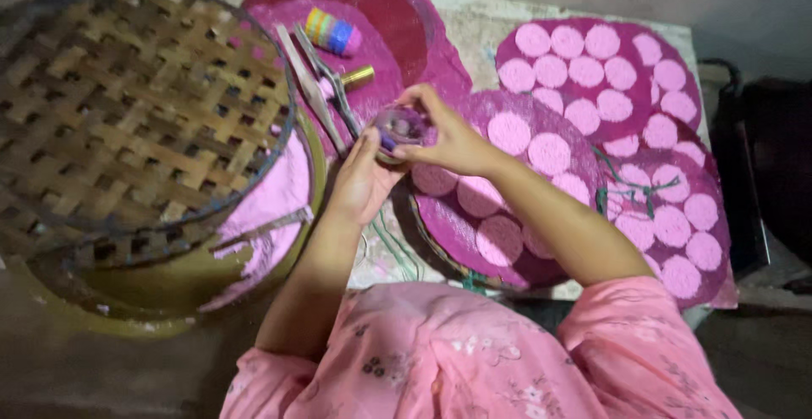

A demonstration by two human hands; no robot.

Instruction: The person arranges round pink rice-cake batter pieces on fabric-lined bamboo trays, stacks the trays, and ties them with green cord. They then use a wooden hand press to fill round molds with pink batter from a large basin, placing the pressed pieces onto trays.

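Note:
Both my hands meet over the middle of the work surface around a small round purple-coated mould. My left hand cups it from below and my right hand grips its rim from above. Just under and to the right lies a round magenta tray carrying several pale pink discs.
A large woven bamboo basket covers a basin of pink paste at the left. Metal tongs and a striped spool lie on a magenta tray behind. More disc-covered trays lie at the right, and a dark bag stands beyond.

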